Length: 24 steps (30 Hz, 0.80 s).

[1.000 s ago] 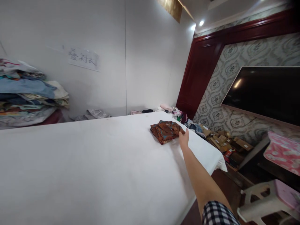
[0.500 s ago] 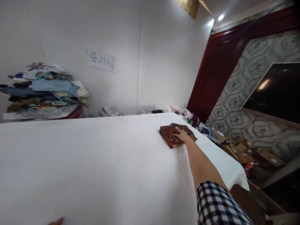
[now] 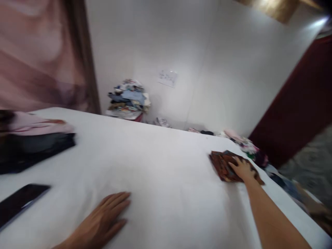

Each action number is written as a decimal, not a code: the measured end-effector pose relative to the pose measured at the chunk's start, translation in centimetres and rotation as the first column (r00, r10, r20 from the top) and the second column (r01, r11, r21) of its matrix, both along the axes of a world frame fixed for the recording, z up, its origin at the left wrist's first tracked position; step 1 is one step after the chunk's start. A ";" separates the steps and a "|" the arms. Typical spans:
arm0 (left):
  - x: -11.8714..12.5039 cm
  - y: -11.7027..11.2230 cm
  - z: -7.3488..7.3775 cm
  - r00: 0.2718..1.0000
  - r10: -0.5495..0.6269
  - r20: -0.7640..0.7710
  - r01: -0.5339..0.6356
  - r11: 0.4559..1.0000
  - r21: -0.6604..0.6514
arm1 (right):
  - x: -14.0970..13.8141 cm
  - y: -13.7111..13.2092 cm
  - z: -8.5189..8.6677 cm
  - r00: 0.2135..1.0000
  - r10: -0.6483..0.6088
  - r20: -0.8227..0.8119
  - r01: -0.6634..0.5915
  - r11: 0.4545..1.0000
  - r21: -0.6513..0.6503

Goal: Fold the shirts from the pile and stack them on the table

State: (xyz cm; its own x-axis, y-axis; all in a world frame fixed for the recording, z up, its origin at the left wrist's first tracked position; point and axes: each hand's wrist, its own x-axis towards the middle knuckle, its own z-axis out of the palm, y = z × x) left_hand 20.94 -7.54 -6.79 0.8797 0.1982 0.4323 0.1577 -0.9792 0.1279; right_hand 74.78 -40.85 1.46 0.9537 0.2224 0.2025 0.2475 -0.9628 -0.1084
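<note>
A folded reddish-brown patterned garment (image 3: pixel 220 166) lies near the right edge of the white-covered table (image 3: pixel 160 162). On top of it rests my right hand (image 3: pixel 243 169), palm down with the fingers spread. My left hand (image 3: pixel 103 218) lies flat on the white cover at the front, fingers stretched out, holding nothing. The view is blurred by motion, so the garment's exact kind cannot be made out.
A black phone (image 3: pixel 22 200) lies at the left front. Behind it are folded pink and dark clothes (image 3: pixel 38 138). Against the wall stands a tall pile of clothes (image 3: pixel 129 98). More clothes (image 3: pixel 246 143) lie beyond the table's far right corner.
The view has swung left, bringing the phone, the pink and dark clothes and a curtain into sight. My left hand now shows fully. My right hand stays on the brown garment.
</note>
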 end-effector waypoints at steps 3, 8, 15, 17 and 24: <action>0.1 -1.8 3.2 0.993 -0.012 -0.117 -0.002 0.992 -0.124 | -0.4 1.1 -2.5 0.949 0.164 0.269 -0.203 0.971 0.126; 0.0 -2.9 5.1 0.986 -0.048 -0.158 -0.003 0.951 -0.308 | -7.3 7.6 -8.8 0.739 0.632 0.234 -0.659 0.605 0.447; -0.5 -3.1 5.1 0.992 -0.089 -0.091 0.046 0.919 -0.392 | -24.0 17.2 -10.0 0.451 0.892 -0.030 -0.688 0.368 0.626; -0.4 -3.0 4.5 0.997 -0.062 -0.043 0.039 0.910 -0.414 | -27.3 19.1 -9.1 0.364 0.929 -0.068 -0.705 0.323 0.631; -1.9 3.1 6.8 0.980 0.123 0.154 -0.053 0.916 -0.397 | -31.6 23.0 -10.6 0.356 0.934 -0.043 -0.724 0.305 0.619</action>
